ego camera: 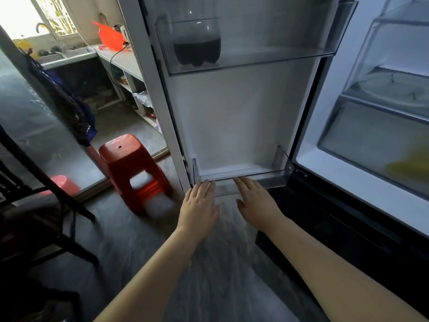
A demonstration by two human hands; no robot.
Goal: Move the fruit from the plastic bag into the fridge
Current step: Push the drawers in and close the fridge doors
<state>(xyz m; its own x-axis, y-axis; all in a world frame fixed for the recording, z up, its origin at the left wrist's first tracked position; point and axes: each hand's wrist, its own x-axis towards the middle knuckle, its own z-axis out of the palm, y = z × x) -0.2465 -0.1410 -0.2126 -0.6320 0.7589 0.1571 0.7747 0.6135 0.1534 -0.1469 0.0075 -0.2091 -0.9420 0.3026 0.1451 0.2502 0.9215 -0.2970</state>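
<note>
The fridge stands open, its door (232,117) swung out in front of me and its inside (371,126) at the right. My left hand (199,205) and my right hand (257,203) reach side by side, palms down and fingers spread, to the clear lower door bin (274,180); the fingertips touch its front rim. Both hands hold nothing. Something yellow (408,168) shows blurred behind the clear front of the bottom drawer. An orange plastic bag (110,38) sits on the far counter at the upper left. No fruit is plainly visible.
A dark soda bottle (197,43) stands in the upper door bin. A red plastic stool (132,168) stands on the floor left of the door. A dark chair (34,205) fills the lower left. A counter with a sink (69,52) runs along the back.
</note>
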